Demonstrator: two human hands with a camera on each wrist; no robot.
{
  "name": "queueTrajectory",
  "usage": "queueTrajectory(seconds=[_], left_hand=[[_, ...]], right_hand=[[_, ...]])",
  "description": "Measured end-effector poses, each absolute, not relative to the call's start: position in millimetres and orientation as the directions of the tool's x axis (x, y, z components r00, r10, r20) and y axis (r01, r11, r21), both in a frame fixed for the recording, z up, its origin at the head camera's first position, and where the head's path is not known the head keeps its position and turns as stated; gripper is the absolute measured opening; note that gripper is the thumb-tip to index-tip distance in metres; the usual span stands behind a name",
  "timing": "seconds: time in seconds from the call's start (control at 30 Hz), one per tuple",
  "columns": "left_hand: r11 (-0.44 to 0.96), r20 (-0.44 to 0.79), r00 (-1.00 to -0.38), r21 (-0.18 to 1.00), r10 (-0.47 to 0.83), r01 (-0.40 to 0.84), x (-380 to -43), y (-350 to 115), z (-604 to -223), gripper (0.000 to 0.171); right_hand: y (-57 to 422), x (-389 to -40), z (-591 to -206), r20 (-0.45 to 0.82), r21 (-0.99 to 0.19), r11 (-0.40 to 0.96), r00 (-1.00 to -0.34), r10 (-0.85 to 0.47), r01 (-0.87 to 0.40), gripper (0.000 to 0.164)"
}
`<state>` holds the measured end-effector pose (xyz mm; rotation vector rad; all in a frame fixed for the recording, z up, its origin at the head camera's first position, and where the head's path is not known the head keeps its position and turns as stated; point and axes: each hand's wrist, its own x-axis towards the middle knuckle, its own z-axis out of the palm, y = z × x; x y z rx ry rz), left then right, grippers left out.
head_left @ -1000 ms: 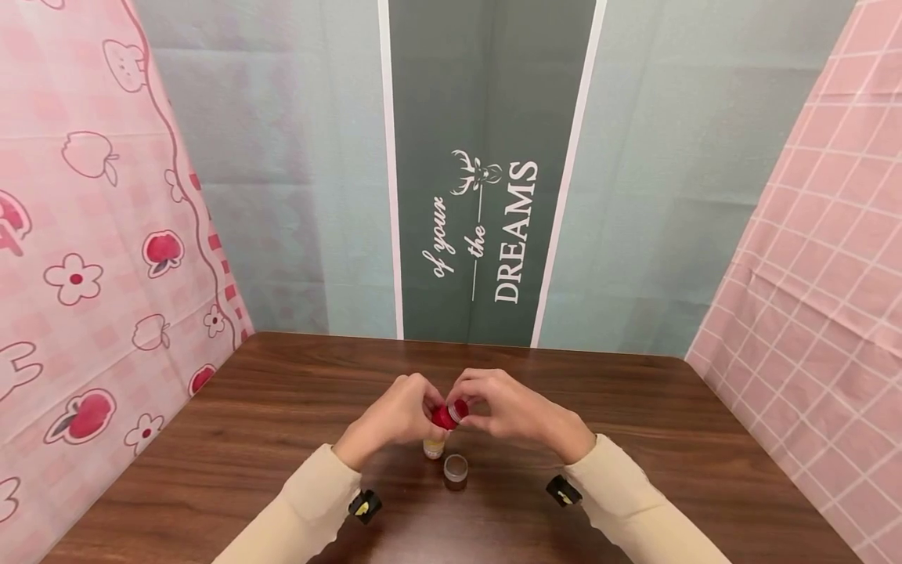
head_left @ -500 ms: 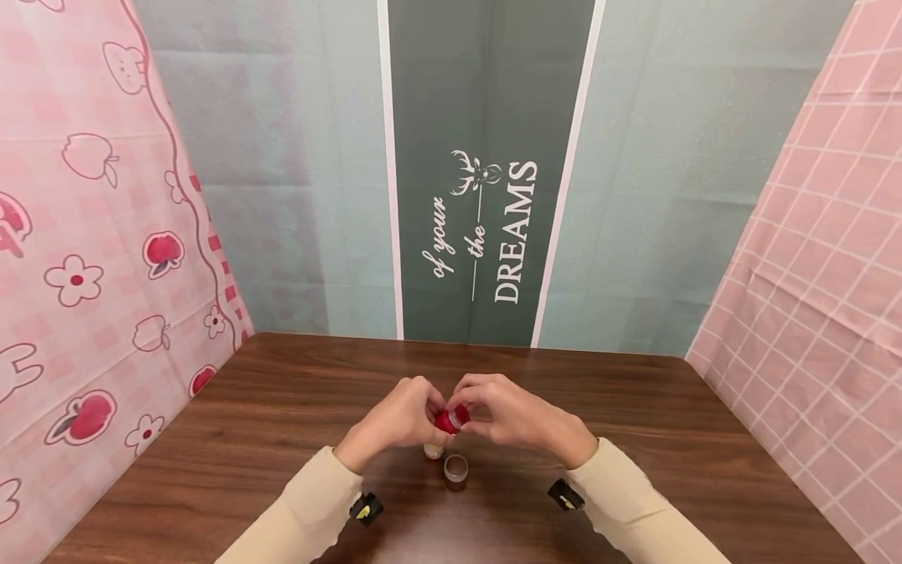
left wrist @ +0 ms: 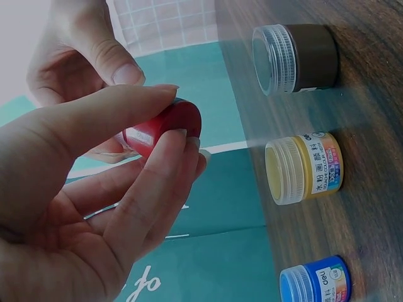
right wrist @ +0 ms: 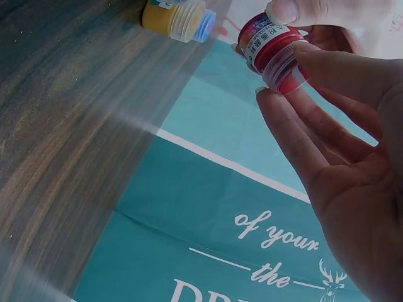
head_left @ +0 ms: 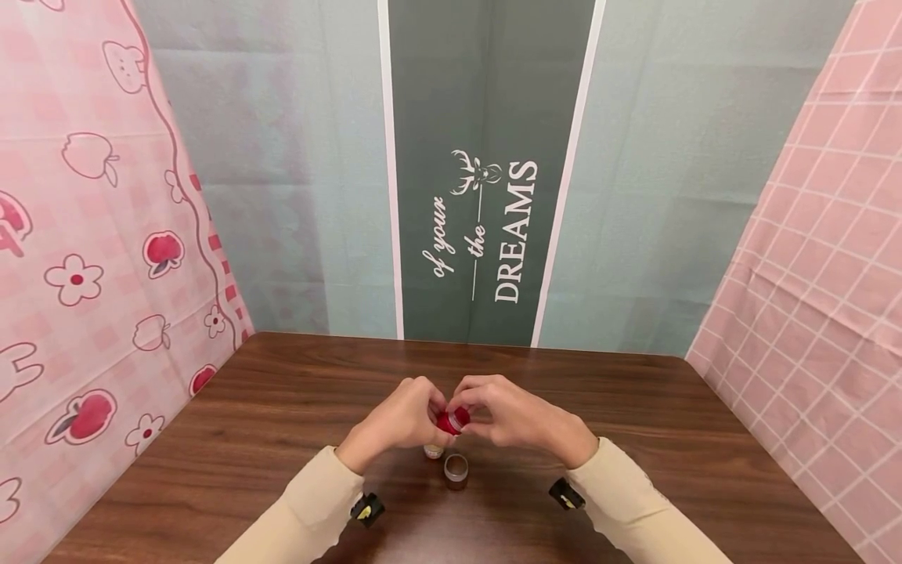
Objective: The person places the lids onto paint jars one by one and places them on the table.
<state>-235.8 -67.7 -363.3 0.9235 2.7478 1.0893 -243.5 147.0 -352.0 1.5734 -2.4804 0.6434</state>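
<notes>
A small red paint jar [head_left: 451,421] is held tilted above the table between both hands. My left hand [head_left: 402,413] grips its red body with thumb and fingers, as the left wrist view shows. At the other end, the thumb and fingers of my right hand [head_left: 503,407] pinch the clear ribbed lid [right wrist: 283,68], which sits on or against the jar's mouth. The jar's label [right wrist: 261,39] faces the right wrist camera. Below the hands stand a brown paint jar [left wrist: 315,56] and a yellow paint jar [left wrist: 324,163], the latter mostly covered by my left hand in the head view.
A blue paint jar [left wrist: 330,280] stands beyond the yellow one in the left wrist view; the hands hide it from the head view. The wooden table [head_left: 282,407] ends at a grey-green cloth [head_left: 479,94] behind, with pink cloths [head_left: 831,235] at both sides.
Over the last second the red jar and lid have come closer in line, tilting a little, and the left hand has edged right. More of the yellow jar is covered. The last half second shows almost no movement.
</notes>
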Motion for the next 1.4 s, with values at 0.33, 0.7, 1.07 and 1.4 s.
queueTrajectory(seconds=[0.33,0.7,1.07,1.4], left_hand=[[0.578,0.172,-0.819,0.630,0.548,0.519,-235.1,-66.0,-362.2,0.014],[0.573,0.173,-0.820,0.638,0.546,0.515,-234.7,-66.3,-362.8,0.014],[0.568,0.182,-0.813,0.631,0.553,0.528,-235.2,-67.6,-364.1,0.013],[0.565,0.180,-0.813,0.637,0.553,0.525,-236.1,-69.0,-364.2,0.016]], right_hand=[[148.6,-242.7,-351.3,0.314,-0.308,0.374,-0.464,-0.828,-0.875,0.025],[147.7,-243.0,-352.4,0.280,-0.370,0.397,-0.509,-0.814,-0.840,0.024],[148.2,-243.4,-352.7,0.288,-0.346,0.416,-0.517,-0.806,-0.841,0.022],[151.6,-247.1,-357.8,0.437,-0.243,0.279,-0.362,-0.824,-0.929,0.029]])
